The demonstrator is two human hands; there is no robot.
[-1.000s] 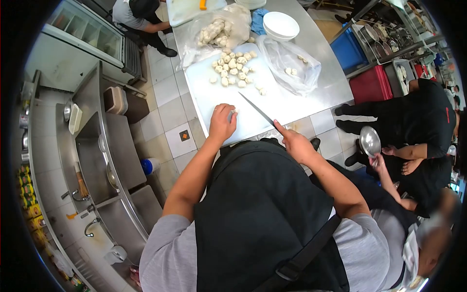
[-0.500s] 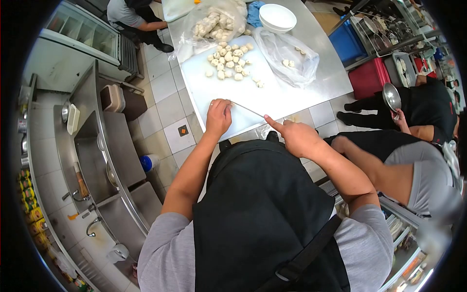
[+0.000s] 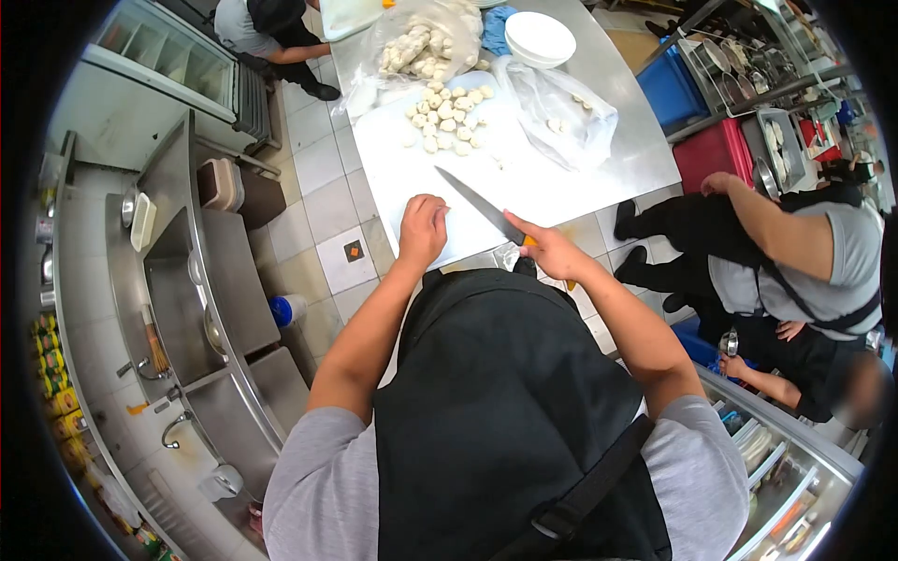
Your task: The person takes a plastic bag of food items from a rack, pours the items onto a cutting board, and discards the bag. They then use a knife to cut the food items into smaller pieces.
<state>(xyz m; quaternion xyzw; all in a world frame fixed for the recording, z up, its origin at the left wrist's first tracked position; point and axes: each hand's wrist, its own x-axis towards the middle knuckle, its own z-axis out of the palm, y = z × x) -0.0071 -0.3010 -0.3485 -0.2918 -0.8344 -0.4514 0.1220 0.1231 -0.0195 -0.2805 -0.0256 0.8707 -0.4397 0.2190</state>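
Note:
My right hand [image 3: 558, 252] grips a kitchen knife [image 3: 475, 199] by its orange handle, the blade slanting up and left over the white cutting board [image 3: 388, 154]. My left hand [image 3: 424, 229] is at the board's near edge, left of the blade and apart from it. Its fingers are curled together, and whatever they may hold is hidden. Farther up the board lies a loose pile of whitish button mushrooms [image 3: 447, 114]. More fill a clear plastic bag [image 3: 379, 47] behind them. On the right, another clear bag [image 3: 543, 103] holds a few pieces.
White bowls [image 3: 540, 37] and a blue cloth [image 3: 497, 30] stand at the back of the steel table [image 3: 636, 140]. Steel sinks [image 3: 178, 299] run along the left. Co-workers [image 3: 795, 243] are close on my right; another person [image 3: 271, 47] is at the far left.
The knife has turned from nearly edge-on to showing its broad blade. My right index finger has drawn back to the handle. On the right, the co-workers have shifted position.

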